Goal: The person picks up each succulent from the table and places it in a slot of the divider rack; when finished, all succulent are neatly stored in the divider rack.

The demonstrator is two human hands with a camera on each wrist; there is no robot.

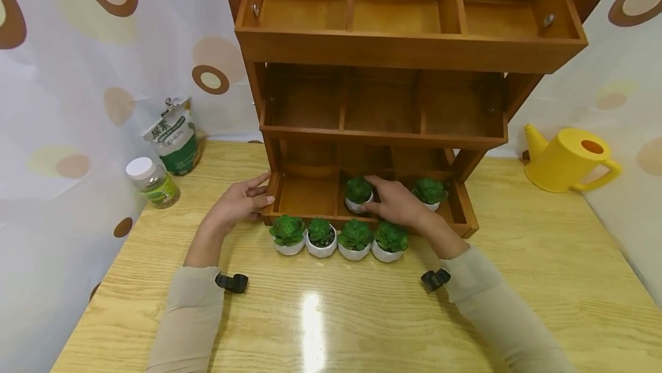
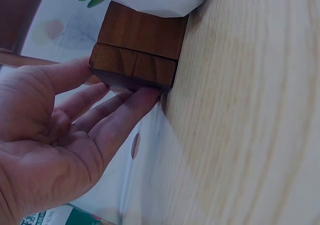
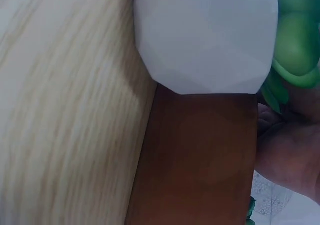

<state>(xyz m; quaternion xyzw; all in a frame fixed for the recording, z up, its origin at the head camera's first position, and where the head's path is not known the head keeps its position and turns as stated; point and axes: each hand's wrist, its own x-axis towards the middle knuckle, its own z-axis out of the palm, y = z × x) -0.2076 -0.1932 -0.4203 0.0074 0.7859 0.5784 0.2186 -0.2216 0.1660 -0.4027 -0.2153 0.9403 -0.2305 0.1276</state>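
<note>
My right hand [image 1: 395, 203] reaches into the bottom tier [image 1: 310, 220] of a brown wooden shelf and grips a small potted succulent [image 1: 358, 190] in its middle compartment, thumb and fingers around the white pot. In the right wrist view, the hand [image 3: 292, 152] is partly hidden behind the front board [image 3: 200, 160]. My left hand [image 1: 239, 205] touches the left end of that tier. Its extended fingers [image 2: 122, 117] lie against the end panel and the thumb reaches the upper edge. Another succulent [image 1: 430, 192] stands in the right compartment.
Several potted succulents [image 1: 354, 238] stand in a row before the shelf front. Two upper tiers [image 1: 414, 51] rise above my hands. A white-capped jar [image 1: 153, 182] and a green-white bag [image 1: 176, 137] stand left; a yellow watering can [image 1: 566, 160] stands right.
</note>
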